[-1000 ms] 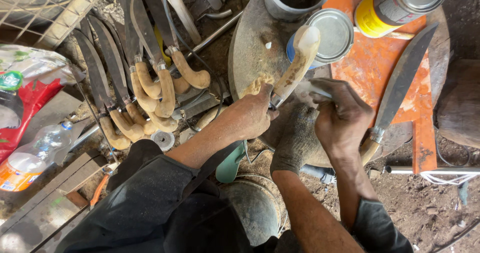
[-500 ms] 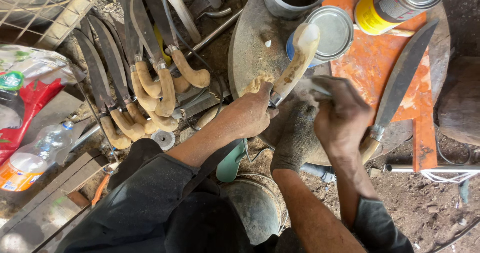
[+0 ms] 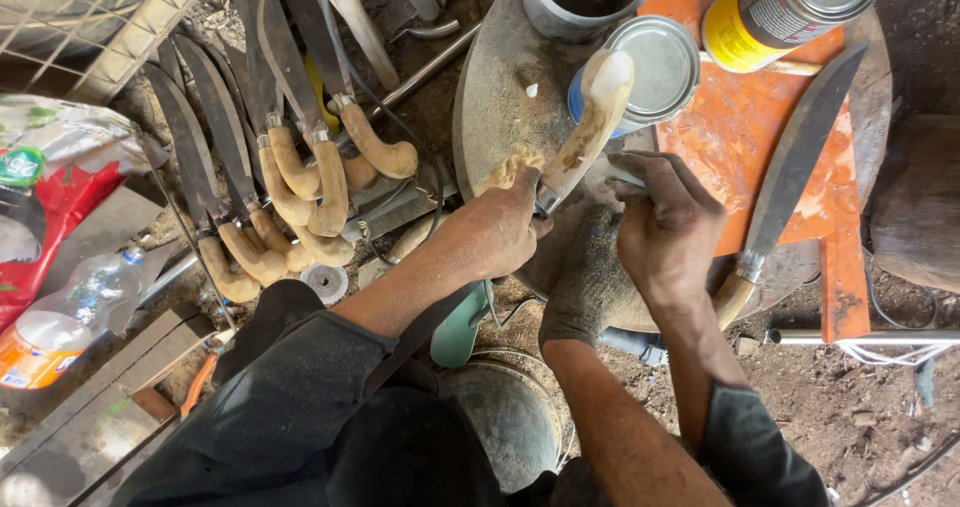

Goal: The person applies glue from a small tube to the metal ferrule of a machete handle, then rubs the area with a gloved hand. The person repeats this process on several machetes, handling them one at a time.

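Two hands (image 3: 500, 232) (image 3: 665, 232) on one handle (image 3: 590, 117), three cans (image 3: 650, 62) on the stump (image 3: 490, 97), one knife (image 3: 795, 172), two bottles (image 3: 60, 322), several finished knives (image 3: 300, 167) piled left.

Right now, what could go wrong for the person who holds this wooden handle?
The left hand grips the pale wooden handle close to where the right hand works, so a slip might hurt the fingers. The long blade lies bare beside the right hand. The tin can behind the handle could get knocked.
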